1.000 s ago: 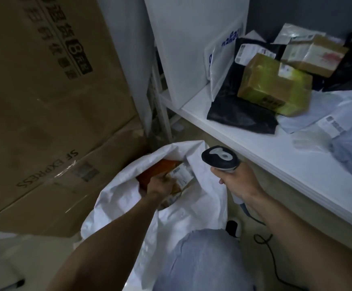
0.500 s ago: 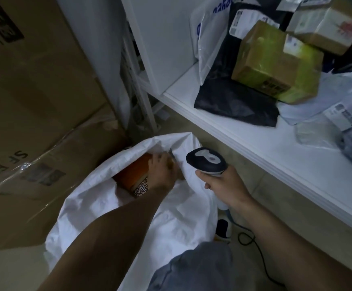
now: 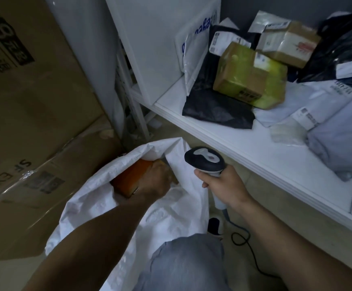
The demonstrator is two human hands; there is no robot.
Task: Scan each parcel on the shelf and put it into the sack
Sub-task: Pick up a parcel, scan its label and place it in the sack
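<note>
A white woven sack (image 3: pixel 116 208) lies open on the floor below the shelf. My left hand (image 3: pixel 156 179) reaches into its mouth and holds an orange parcel (image 3: pixel 131 177) there; its fingers are mostly hidden behind the parcel and the sack's edge. My right hand (image 3: pixel 223 185) grips a black and grey barcode scanner (image 3: pixel 204 159) just right of the sack, head pointing up and left. On the white shelf (image 3: pixel 223 135) lie a box wrapped in yellow-green tape (image 3: pixel 250 76), a black mailer bag (image 3: pixel 215 106), a brown box (image 3: pixel 288 43) and grey mailers (image 3: pixel 343 143).
Large cardboard cartons (image 3: pixel 30 101) stand at the left, close against the sack. The scanner's cable (image 3: pixel 248 248) trails over the floor at the lower right. My knee in grey trousers (image 3: pixel 183 263) is at the bottom. A white bag with blue letters (image 3: pixel 194 49) leans on the shelf's side panel.
My left hand has pushed the orange parcel deeper into the sack. The right hand has kept the scanner beside the sack. The view has shifted slightly.
</note>
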